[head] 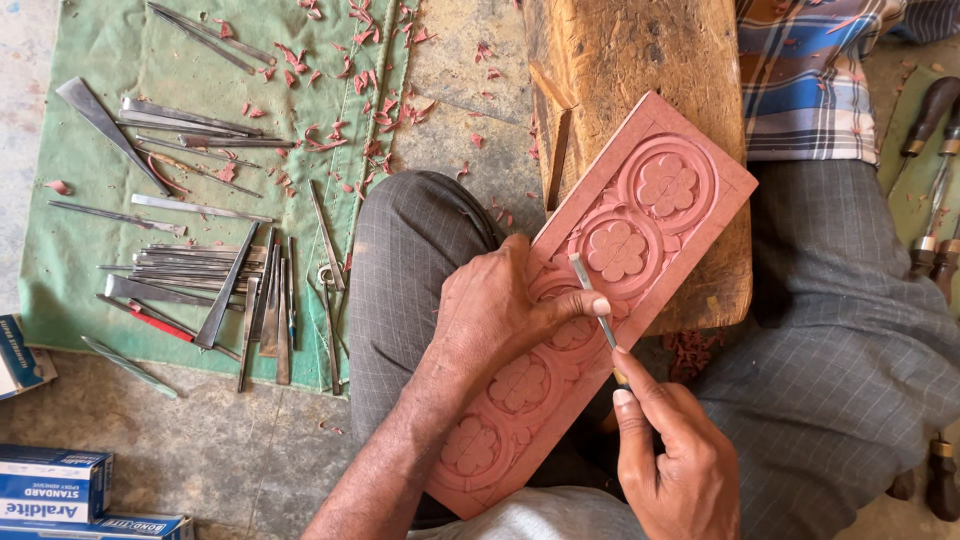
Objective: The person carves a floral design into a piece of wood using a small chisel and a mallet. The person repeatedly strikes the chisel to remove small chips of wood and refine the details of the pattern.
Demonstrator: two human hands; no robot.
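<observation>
A long reddish wooden panel (660, 190) carved with a row of ringed flower shapes lies slanted across my lap and a wooden block (640, 60). My left hand (500, 315) rests on the panel's middle, its thumb pressed against the shaft of a thin steel chisel (590, 290). My right hand (675, 460) grips the chisel's handle end from below. The blade tip touches the carving between two rings.
A green cloth (90, 270) on the floor at the left carries several steel chisels (220, 280) and red wood shavings (330, 60). Blue and white boxes (55, 485) sit at the bottom left. Wooden-handled tools (935, 180) lie at the right edge.
</observation>
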